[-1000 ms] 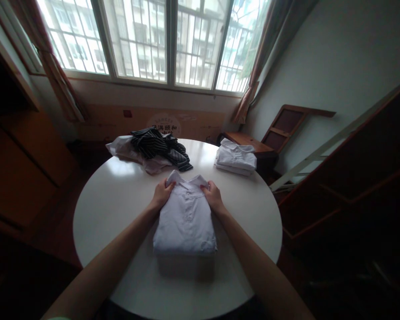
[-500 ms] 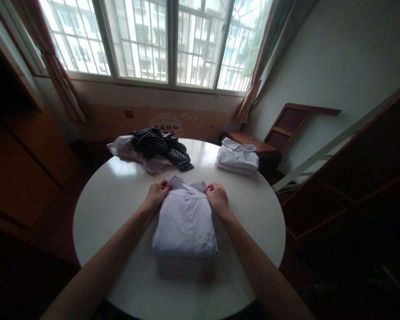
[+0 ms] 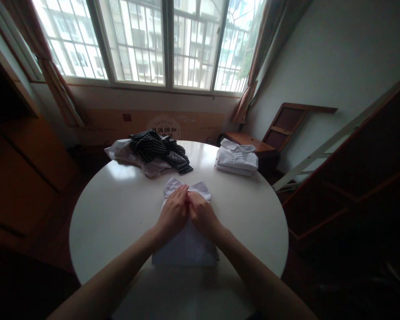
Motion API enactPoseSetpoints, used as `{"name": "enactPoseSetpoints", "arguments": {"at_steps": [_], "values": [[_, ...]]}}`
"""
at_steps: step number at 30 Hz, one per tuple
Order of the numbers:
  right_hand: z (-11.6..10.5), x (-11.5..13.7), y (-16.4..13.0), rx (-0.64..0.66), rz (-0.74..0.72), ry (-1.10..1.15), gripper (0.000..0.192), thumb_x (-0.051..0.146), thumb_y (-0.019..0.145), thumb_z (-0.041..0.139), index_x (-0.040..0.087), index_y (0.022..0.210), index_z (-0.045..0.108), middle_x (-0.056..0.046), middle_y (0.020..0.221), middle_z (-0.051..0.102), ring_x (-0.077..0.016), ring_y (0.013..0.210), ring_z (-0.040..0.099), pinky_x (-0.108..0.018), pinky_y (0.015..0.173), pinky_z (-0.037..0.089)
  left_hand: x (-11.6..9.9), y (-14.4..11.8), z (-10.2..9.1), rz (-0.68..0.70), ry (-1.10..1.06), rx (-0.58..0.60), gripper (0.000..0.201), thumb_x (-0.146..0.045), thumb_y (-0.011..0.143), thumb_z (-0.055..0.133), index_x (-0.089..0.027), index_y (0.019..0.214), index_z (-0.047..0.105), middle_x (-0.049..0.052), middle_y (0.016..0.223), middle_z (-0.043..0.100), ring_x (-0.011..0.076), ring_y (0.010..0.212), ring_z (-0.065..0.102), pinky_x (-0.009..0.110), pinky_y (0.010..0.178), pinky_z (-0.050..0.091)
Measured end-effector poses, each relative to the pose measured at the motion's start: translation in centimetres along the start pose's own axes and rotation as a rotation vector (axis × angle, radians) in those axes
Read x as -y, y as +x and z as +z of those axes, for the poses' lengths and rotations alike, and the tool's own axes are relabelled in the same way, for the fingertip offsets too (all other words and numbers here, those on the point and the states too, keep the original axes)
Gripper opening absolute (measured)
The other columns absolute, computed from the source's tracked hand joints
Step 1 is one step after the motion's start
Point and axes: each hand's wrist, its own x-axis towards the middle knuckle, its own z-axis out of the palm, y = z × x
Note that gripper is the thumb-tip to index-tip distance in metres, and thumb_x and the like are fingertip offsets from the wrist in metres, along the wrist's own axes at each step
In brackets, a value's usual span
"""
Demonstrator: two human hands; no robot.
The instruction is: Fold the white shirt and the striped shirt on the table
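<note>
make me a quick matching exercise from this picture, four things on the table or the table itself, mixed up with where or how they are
1. striped clothing
2. stack of folded garments
3. nearest shirt
4. table

A. under the left hand and right hand
B. shiny, curved edge
C. rumpled, far left
D. neat, far right

Pairs: 1-C, 2-D, 3-A, 4-B
</note>
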Motion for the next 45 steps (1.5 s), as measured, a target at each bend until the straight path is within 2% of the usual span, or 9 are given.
{"name": "enactPoseSetpoints", "arguments": {"at_steps": [6,11,18,28,32,36,39,42,45], "values": [[1.0,-1.6,-1.1,0.136,0.011,-0.219,0.048,0.011,0.080,0.030,0.006,0.126,0.041,-0.018,0.130,0.042,-0.0227,0.122,0.037,-0.040,0.102,0.028,1.4,-0.7,1.8,-0.047,0.129,0.165,0.047,-0.024,0.085,0.028,-0.007,0.127,0.038,0.016,0.135,0.037,0.0222,0.127,0.028,0.040,0.104,0.024],[0.6,-4.3,-1.3,0.185,0.106,-0.262,0.053,0.040,0.087,0.031,0.008,0.129,0.037,-0.016,0.134,0.037,-0.0244,0.126,0.030,-0.042,0.103,0.023,2.4,-0.5,1.7,-0.111,0.162,0.234,0.048,-0.035,0.086,0.028,-0.013,0.128,0.038,0.011,0.136,0.036,0.0218,0.128,0.027,0.041,0.105,0.019],[0.6,-6.7,-1.3,0.190,0.233,-0.246,0.057,0.046,0.087,0.027,0.010,0.131,0.033,-0.015,0.138,0.032,-0.0242,0.128,0.026,-0.039,0.103,0.020,3.0,0.2,1.9,-0.225,0.206,0.178,0.048,-0.042,0.086,0.026,-0.018,0.124,0.042,0.011,0.134,0.039,0.0244,0.127,0.028,0.043,0.103,0.021],[1.1,-7.8,1.8,0.154,0.447,-0.264,0.047,0.037,0.089,0.026,0.012,0.126,0.040,-0.015,0.138,0.031,-0.0236,0.128,0.024,-0.042,0.102,0.017,4.8,2.0,2.7,-0.396,0.175,0.111,0.052,-0.039,0.085,0.029,-0.005,0.124,0.040,0.020,0.135,0.034,0.0283,0.126,0.029,0.040,0.103,0.021],[1.2,-7.9,2.8,0.030,0.515,-0.206,0.046,0.038,0.085,0.037,0.011,0.122,0.044,-0.016,0.131,0.042,-0.0244,0.123,0.033,-0.041,0.101,0.020,5.1,2.7,2.9,-0.442,0.138,0.034,0.056,-0.037,0.083,0.035,-0.001,0.126,0.036,0.024,0.133,0.034,0.0290,0.125,0.030,0.040,0.102,0.022],[1.1,-8.7,2.8,-0.195,0.569,0.020,0.045,0.034,0.075,0.051,0.014,0.116,0.048,-0.013,0.112,0.057,-0.0208,0.103,0.051,-0.033,0.090,0.036,5.8,2.9,2.6,-0.476,0.005,-0.112,0.054,-0.032,0.079,0.045,-0.004,0.124,0.037,0.022,0.126,0.045,0.0285,0.118,0.040,0.040,0.098,0.029],[1.0,-9.6,2.8,-0.329,0.612,0.302,0.048,0.028,0.069,0.055,0.013,0.113,0.046,-0.010,0.100,0.060,-0.0165,0.085,0.057,-0.028,0.074,0.045,6.6,3.2,2.0,-0.569,-0.224,-0.199,0.054,-0.022,0.073,0.050,-0.006,0.123,0.038,0.019,0.118,0.053,0.0264,0.108,0.049,0.037,0.091,0.037],[0.7,-10.2,3.0,-0.404,0.662,0.538,0.050,0.023,0.063,0.055,0.012,0.111,0.047,-0.007,0.092,0.060,-0.0139,0.073,0.057,-0.025,0.063,0.046,7.3,3.6,1.3,-0.681,-0.568,-0.247,0.058,-0.014,0.067,0.051,-0.008,0.123,0.037,0.017,0.112,0.056,0.0205,0.091,0.058,0.029,0.074,0.046],[0.1,-10.1,3.3,-0.413,0.637,0.629,0.042,0.020,0.060,0.052,0.012,0.101,0.054,-0.004,0.081,0.060,-0.0131,0.067,0.055,-0.024,0.061,0.045,7.5,3.8,0.5,-0.747,-0.788,-0.272,0.062,-0.011,0.062,0.050,-0.009,0.123,0.037,0.012,0.098,0.061,0.0140,0.069,0.060,0.024,0.060,0.046]]}}
